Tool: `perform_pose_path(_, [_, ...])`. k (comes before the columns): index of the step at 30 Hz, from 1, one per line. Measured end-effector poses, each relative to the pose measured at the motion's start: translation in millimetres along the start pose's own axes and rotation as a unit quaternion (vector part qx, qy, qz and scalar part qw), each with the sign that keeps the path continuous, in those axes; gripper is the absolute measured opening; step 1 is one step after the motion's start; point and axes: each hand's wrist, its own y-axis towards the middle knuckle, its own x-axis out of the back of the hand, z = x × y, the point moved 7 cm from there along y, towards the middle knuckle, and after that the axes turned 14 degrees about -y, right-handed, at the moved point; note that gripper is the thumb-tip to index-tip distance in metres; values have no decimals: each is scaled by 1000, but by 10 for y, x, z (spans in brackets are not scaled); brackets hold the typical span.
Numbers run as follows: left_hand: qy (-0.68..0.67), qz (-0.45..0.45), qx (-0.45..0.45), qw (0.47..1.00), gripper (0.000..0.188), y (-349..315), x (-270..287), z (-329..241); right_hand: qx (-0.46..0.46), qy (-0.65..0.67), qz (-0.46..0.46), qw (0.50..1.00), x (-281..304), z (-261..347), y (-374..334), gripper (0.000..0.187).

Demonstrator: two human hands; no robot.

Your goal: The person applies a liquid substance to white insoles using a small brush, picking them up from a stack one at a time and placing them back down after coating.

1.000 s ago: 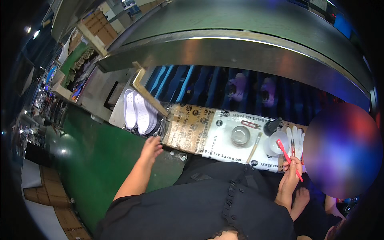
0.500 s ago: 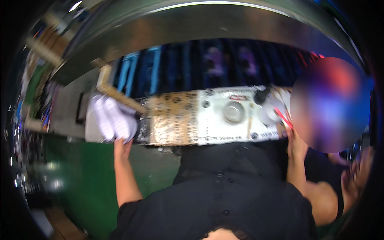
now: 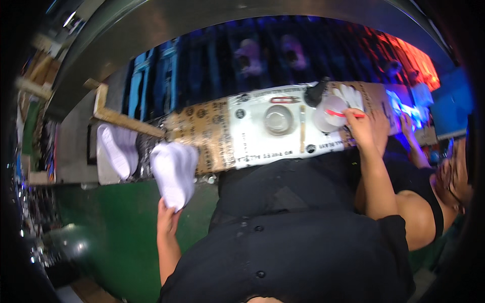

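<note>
My left hand [image 3: 167,218] grips the heel end of a white shoe [image 3: 174,166], held off the bench's near edge with its pale sole showing. Another white shoe [image 3: 117,154] rests on the bench farther left. On the right, the fingers of my right hand [image 3: 359,130] are closed round a thin red stick [image 3: 335,113]. The stick's far end is over a translucent white cup [image 3: 323,122], and its tip is hard to make out. A white glove [image 3: 351,95] and a black object [image 3: 317,92] lie beside the cup.
A clear round bowl [image 3: 279,119], a thin pale-handled tool [image 3: 302,132] and a red-and-white cutter [image 3: 285,100] lie on the taped bench covering. Dark rollers [image 3: 212,70] carry shoes behind. A wooden bar [image 3: 129,121] borders the left. Close on the right, a co-worker's hand [image 3: 406,125] reaches forward.
One white shoe has been lifted from the pair on the left and moved right, toward me. My right hand has come up over the cup with the red stick. The view has shifted.
</note>
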Motion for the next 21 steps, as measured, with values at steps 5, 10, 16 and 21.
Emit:
perform_pose_path(5, [-7, -16, -12, 1000, 64, 400, -630, -20, -24, -24, 13, 999, 40, 214, -117, 23])
perform_pose_path(10, [453, -157, -239, 844, 48, 577, -812, -563, 198, -234, -253, 918, 468, 1372, -906, 22])
perform_pose_path(16, [614, -82, -306, 723, 25, 806, -1499, -793, 294, -267, 151, 905, -823, 1262, -1056, 37])
perform_pose_path(21, [626, -87, -322, 705, 21, 837, -1543, -930, 319, -413, 183, 833, -1431, 896, -727, 28])
